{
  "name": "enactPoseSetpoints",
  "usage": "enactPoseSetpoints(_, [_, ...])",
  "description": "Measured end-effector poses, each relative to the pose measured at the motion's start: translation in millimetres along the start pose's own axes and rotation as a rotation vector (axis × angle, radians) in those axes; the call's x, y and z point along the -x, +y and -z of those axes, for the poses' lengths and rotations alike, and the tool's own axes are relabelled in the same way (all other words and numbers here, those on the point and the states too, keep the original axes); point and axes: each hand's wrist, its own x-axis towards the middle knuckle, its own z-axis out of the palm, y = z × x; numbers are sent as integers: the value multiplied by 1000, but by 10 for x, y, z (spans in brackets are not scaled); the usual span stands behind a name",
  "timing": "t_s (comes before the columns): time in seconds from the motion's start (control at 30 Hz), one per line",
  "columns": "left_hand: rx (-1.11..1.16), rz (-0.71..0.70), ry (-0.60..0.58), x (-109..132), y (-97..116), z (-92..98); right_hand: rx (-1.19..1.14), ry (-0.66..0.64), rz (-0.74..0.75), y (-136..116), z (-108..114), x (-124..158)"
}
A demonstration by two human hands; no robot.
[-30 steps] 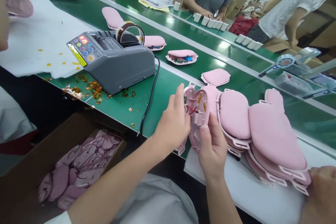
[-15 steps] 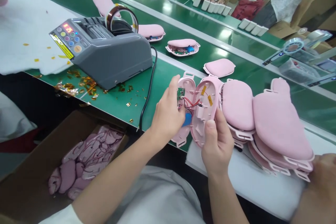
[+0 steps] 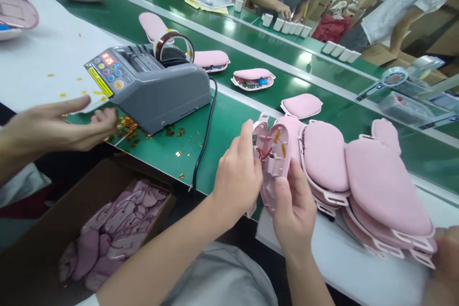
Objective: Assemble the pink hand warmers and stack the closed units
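Both my hands hold an open pink plastic shell (image 3: 274,160) made of two hinged halves, with red wires and a small circuit board showing inside. My left hand (image 3: 238,174) is closed round the left half, thumb up along its edge. My right hand (image 3: 292,205) grips the right half from below, thumb pressed on its inner face. To the right of the shell a stack of pink padded covers (image 3: 362,186) lies overlapped on a white pad (image 3: 344,267).
A grey tape dispenser (image 3: 150,83) with an amber tape roll stands to the left on the green conveyor belt (image 3: 222,119), gold tape scraps around it. Another person's hand (image 3: 57,124) reaches in at left. A cardboard box (image 3: 103,234) of pink parts sits below. More pink units lie on the belt.
The two shell halves have been folded closer together between my hands. Another person's hand has come in at the left near the tape dispenser. The camera shifted slightly.
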Motion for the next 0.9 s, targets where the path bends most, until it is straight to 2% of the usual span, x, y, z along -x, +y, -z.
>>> enactPoseSetpoints(0.2, [71,-16,50,27,-12,-21,29,-53,45,63,24,29])
enactPoseSetpoints(0.37, [268,1,2,1,-32,17,37,-98,3,78,61,-30])
enactPoseSetpoints(0.43, [452,66,1,-10,-52,1,8,-119,-7,67,64,-62])
enactPoseSetpoints(0.5, [741,185,-35,-13,-70,-43,-7,-142,-31,50,50,-84])
enactPoseSetpoints(0.57, [1069,312,-132,-14,-76,-97,-2,-161,-41,30,15,-89])
enactPoseSetpoints(0.63, [1289,422,-222,-26,-64,-130,32,-156,-14,11,-41,-79])
enactPoseSetpoints(0.77, [1390,599,-303,-85,-3,-90,95,-138,62,-4,-167,-48])
enactPoseSetpoints(0.9, [1328,606,-329,-115,38,-1,-44,-101,-49,37,-223,-74])
